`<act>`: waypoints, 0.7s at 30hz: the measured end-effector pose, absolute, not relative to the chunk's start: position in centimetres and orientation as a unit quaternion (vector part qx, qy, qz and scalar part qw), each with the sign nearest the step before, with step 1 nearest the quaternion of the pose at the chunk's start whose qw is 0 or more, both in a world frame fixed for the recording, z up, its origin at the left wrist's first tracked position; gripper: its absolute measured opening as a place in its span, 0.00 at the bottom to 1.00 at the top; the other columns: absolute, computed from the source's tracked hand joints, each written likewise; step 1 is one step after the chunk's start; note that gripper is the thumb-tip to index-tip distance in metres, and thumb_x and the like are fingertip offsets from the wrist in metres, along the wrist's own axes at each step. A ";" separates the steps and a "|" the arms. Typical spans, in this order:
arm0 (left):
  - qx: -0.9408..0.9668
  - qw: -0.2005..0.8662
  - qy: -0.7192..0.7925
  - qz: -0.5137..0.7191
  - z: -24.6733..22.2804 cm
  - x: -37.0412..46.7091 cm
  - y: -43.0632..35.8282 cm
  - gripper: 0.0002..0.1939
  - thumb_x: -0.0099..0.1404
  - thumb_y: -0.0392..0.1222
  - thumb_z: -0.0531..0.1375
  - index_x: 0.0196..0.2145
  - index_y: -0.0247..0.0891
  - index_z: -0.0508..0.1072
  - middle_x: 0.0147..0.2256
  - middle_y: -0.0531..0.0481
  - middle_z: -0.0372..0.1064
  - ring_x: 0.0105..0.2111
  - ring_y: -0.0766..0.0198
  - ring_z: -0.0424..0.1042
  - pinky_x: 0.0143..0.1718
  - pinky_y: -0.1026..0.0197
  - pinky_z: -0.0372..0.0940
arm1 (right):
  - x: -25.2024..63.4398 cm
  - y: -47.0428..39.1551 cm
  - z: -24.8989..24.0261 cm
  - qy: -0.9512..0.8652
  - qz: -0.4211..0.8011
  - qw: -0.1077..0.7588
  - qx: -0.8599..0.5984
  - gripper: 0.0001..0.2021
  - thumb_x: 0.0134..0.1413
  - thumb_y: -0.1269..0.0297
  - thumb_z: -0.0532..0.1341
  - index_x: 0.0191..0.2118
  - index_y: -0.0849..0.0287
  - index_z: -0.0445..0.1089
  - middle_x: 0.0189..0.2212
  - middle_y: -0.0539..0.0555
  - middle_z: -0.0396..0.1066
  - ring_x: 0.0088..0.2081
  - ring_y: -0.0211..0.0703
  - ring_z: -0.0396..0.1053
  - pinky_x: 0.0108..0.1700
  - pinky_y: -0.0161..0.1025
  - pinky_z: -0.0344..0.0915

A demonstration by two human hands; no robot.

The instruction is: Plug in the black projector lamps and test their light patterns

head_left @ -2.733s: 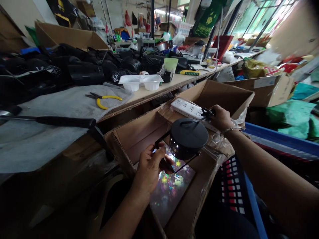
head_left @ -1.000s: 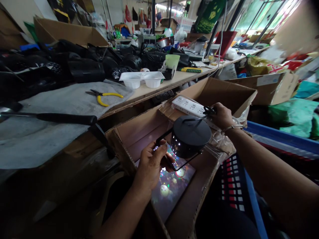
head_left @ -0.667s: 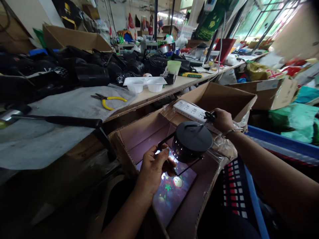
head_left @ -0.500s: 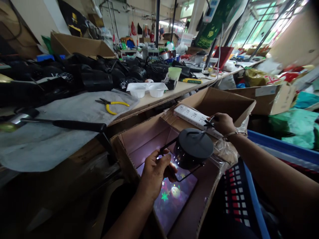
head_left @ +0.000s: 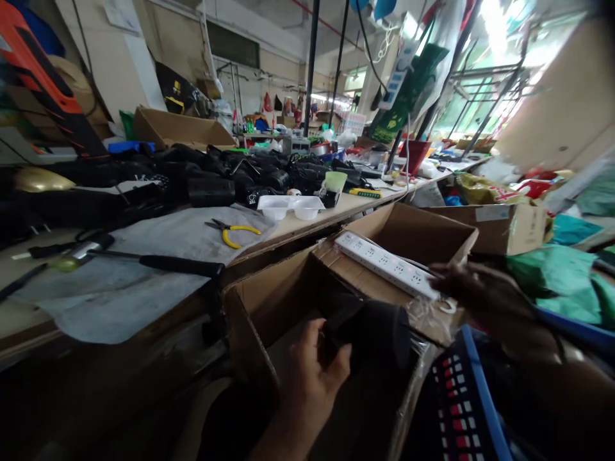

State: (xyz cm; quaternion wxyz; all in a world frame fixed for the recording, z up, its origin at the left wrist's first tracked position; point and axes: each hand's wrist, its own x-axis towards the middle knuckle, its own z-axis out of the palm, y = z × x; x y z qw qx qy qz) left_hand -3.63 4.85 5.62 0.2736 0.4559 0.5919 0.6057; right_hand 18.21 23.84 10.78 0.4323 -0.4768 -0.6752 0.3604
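Observation:
My left hand grips a black projector lamp near its bracket, over the opening of a cardboard box. The lamp is tilted on its side and its light does not show. Most of its bracket is lost in shadow. My right hand is smeared by motion just right of the white power strip. Whether it holds anything cannot be made out. The power strip lies on a box flap, with plastic wrap at its near end.
Yellow-handled pliers and a hammer lie on a white sheet on the bench. A white plastic tray and many black lamps sit behind. A blue basket stands at right.
The projected coloured picture inside the box has gone dark. The lamp has tipped sideways and lower in my left hand. My right hand has moved right and down from the power strip.

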 end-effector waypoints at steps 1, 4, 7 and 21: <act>0.505 0.218 0.601 0.580 5.5 -3.2 4.4 0.12 0.59 0.45 0.58 0.39 0.37 0.64 0.24 0.53 0.67 0.23 0.68 0.68 0.24 0.68 0.63 | 19.1 21.8 10.0 -0.675 0.430 0.393 -0.453 0.21 0.51 0.49 0.58 0.45 0.59 0.68 0.35 0.58 0.70 0.26 0.36 0.66 0.25 0.32 0.63; 0.636 0.036 0.578 0.510 4.5 -1.3 3.1 0.13 0.63 0.47 0.54 0.42 0.37 0.64 0.27 0.50 0.70 0.25 0.64 0.71 0.26 0.65 0.65 | 21.1 15.4 6.6 -0.640 0.572 0.304 -0.413 0.33 0.41 0.46 0.64 0.55 0.50 0.59 0.45 0.58 0.68 0.23 0.35 0.65 0.25 0.34 0.63; 0.698 -0.165 0.505 0.480 3.5 1.4 1.8 0.17 0.68 0.48 0.43 0.40 0.35 0.65 0.23 0.49 0.69 0.19 0.63 0.69 0.22 0.62 0.63 | 21.6 10.0 4.1 -0.630 0.617 0.321 -0.346 0.51 0.25 0.37 0.65 0.60 0.50 0.51 0.48 0.59 0.66 0.40 0.52 0.70 0.43 0.44 0.65; 0.754 -0.090 0.445 0.475 7.4 2.0 -2.8 0.24 0.58 0.41 0.59 0.51 0.33 0.61 0.55 0.32 0.56 0.56 0.47 0.57 0.51 0.49 0.62 | 25.1 3.1 3.2 -0.620 0.619 0.275 -0.398 0.46 0.26 0.58 0.72 0.57 0.55 0.55 0.54 0.60 0.61 0.52 0.57 0.62 0.56 0.48 0.56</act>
